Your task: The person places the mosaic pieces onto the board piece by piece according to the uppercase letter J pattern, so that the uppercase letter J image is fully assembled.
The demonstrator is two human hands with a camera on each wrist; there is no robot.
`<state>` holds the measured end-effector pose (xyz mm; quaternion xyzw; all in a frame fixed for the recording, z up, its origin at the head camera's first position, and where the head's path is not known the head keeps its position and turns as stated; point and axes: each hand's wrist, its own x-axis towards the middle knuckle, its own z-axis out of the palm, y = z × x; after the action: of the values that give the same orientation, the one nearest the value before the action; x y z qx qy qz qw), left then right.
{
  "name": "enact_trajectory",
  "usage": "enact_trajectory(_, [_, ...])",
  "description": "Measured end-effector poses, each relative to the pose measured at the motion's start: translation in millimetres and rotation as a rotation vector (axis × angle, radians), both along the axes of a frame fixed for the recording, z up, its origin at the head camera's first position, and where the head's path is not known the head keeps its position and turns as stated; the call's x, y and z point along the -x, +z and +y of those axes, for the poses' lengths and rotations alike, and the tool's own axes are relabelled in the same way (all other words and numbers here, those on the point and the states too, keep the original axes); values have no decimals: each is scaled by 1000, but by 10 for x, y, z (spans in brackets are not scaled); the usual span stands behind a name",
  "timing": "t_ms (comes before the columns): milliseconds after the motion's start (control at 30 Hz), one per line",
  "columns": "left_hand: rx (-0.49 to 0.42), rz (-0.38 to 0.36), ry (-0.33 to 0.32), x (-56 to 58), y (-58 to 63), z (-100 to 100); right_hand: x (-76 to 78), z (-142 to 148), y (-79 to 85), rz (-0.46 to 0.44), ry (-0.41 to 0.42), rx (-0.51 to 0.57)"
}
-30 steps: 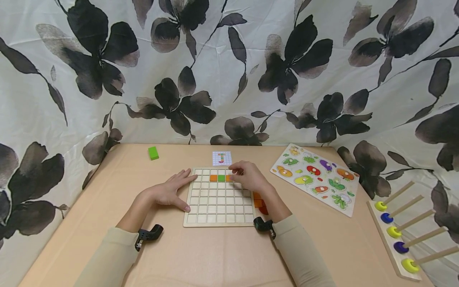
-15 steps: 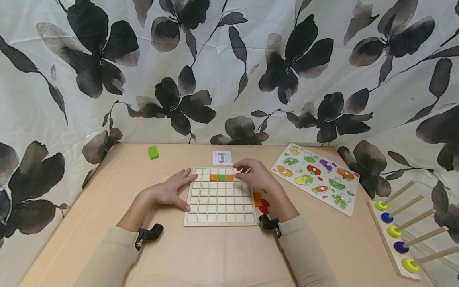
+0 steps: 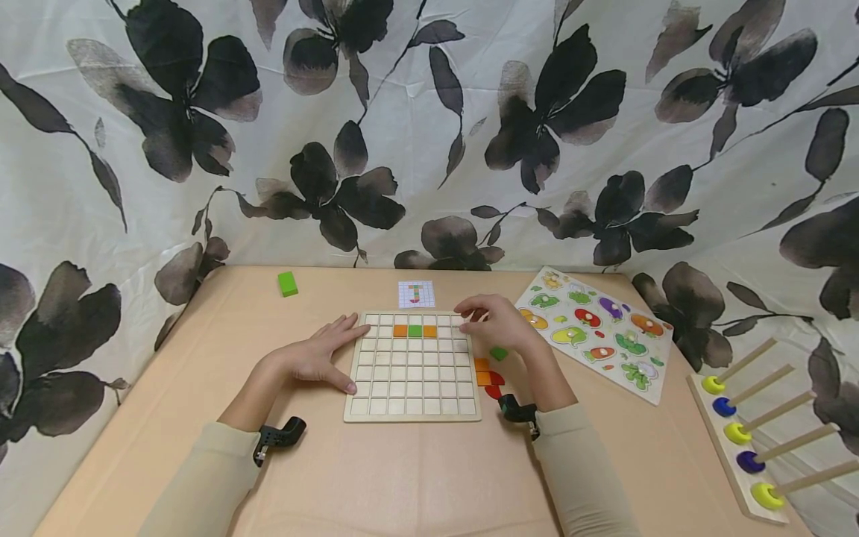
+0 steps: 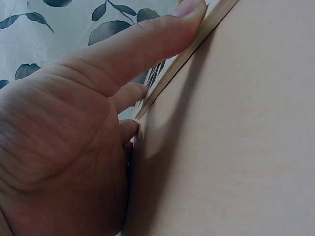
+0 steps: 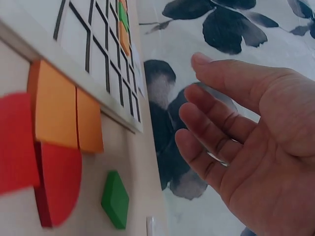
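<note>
A pale wooden grid board (image 3: 412, 380) lies on the table. Near its top, an orange tile (image 3: 400, 331), a green tile (image 3: 414, 331) and a second orange tile (image 3: 430, 332) sit side by side in one row. My left hand (image 3: 312, 358) rests along the board's left edge, thumb and fingers spread and touching the rim. Above the board's upper right corner hovers my right hand (image 3: 499, 322), its fingers loosely bent with nothing between them in the right wrist view. Below it lie a green piece (image 5: 116, 200), orange squares (image 5: 56, 108) and red rounded pieces (image 5: 61, 184), beside the board.
A small pattern card (image 3: 416, 294) lies behind the board. At the back left is a green block (image 3: 287, 284). A vegetable picture board (image 3: 597, 328) lies at the right, and a peg stand with rings (image 3: 738, 440) stands farther right. A floral cloth hangs behind.
My right hand has let go of the right orange tile and moved right, off the row. The green piece beside the board has come into sight. My left hand has stayed put.
</note>
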<state>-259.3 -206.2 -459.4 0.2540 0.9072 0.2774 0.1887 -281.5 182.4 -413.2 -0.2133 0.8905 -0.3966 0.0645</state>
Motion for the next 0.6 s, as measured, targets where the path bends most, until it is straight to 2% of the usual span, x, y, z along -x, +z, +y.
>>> enact_trajectory(433, [-4,-1,0,-2,14,3,62,260,-47,-74,-1,-47])
enact_trajectory(600, [-7,-2,1,-6,23,4,97,324,-104,-116,-33,-64])
